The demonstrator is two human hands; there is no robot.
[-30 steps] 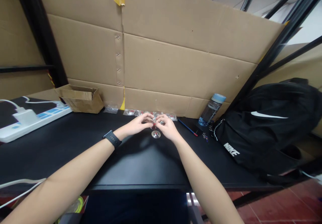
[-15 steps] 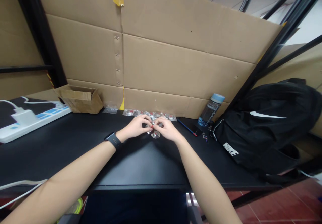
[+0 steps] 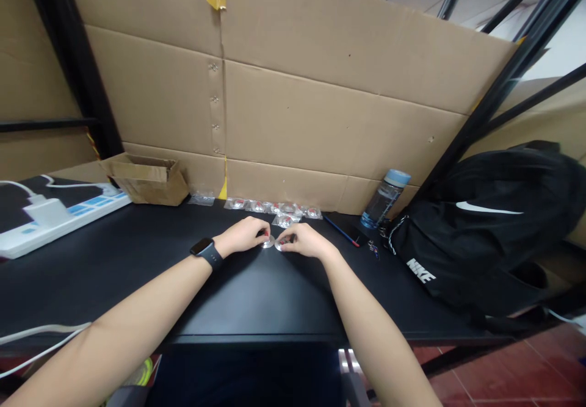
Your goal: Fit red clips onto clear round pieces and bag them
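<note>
My left hand [image 3: 242,236] and my right hand [image 3: 304,242] rest close together on the black table [image 3: 256,285]. Each one pinches a small round clear disc with a red spot: the left disc [image 3: 268,240] and the right disc [image 3: 280,245] lie side by side on the tabletop between the fingertips. A black watch [image 3: 207,252] is on my left wrist. Behind the hands, a row of small clear packets with red parts [image 3: 274,207] lies along the foot of the cardboard wall.
An open cardboard box [image 3: 146,179] and a white power strip [image 3: 55,215] are at the left. A pen [image 3: 341,230], keys [image 3: 373,248], a water bottle [image 3: 384,199] and a black backpack [image 3: 485,236] are at the right. Cardboard panels [image 3: 320,108] back the table.
Both hands have come down and toward me, from the row of packets to the tabletop. The single disc seen below them earlier is now two discs, one under each hand.
</note>
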